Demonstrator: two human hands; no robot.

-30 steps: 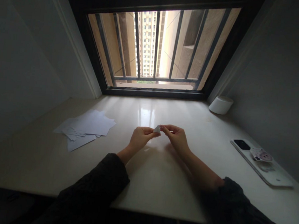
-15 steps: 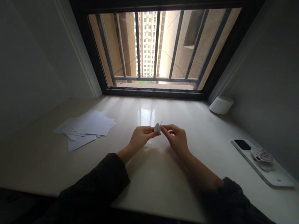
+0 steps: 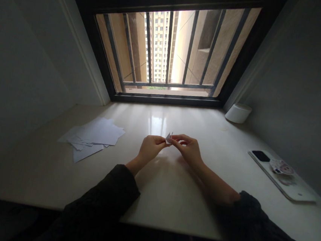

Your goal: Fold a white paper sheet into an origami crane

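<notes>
A small folded piece of white paper [image 3: 168, 138] is held up over the pale sill, with pointed tips standing upward. My left hand [image 3: 150, 148] pinches it from the left between thumb and fingers. From the right, my right hand [image 3: 187, 147] has its thumb and fingertips closed on the paper's right side. The fingertips of both hands nearly meet and cover the lower part of the paper, so its full shape is hidden.
On the left lies a loose pile of white paper sheets [image 3: 96, 133]. A phone [image 3: 282, 176] with a cartoon grip rests at the right, and a white round object [image 3: 238, 113] stands by the right wall. A barred window [image 3: 169, 53] closes off the far side.
My right thumb and fingers have moved slightly left onto the folded paper. The paper's broad triangular face now shows less, and its tips look more apart. My left hand stays nearly in place.
</notes>
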